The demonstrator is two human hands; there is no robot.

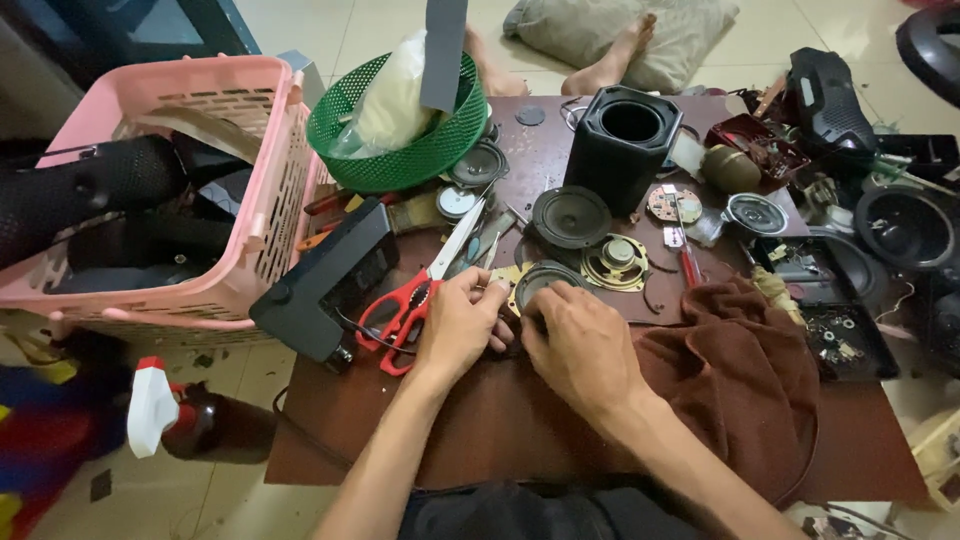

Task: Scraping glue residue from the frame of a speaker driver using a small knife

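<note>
Soft, even indoor light spreads across the bench [500, 410], brighter toward twelve o'clock where the pale floor tiles [330, 30] look almost washed out. Shadows stay faint and short; a mild one sits under the left hand [460, 325] and right hand [580, 345]. A dull sheen shows on the dark bench top near the black speaker box [620, 145]. The centre is sharp. Toward nine and three o'clock the wide lens stretches and bends shapes, and the pink basket [250, 160] bulges. The corners darken slightly.
</note>
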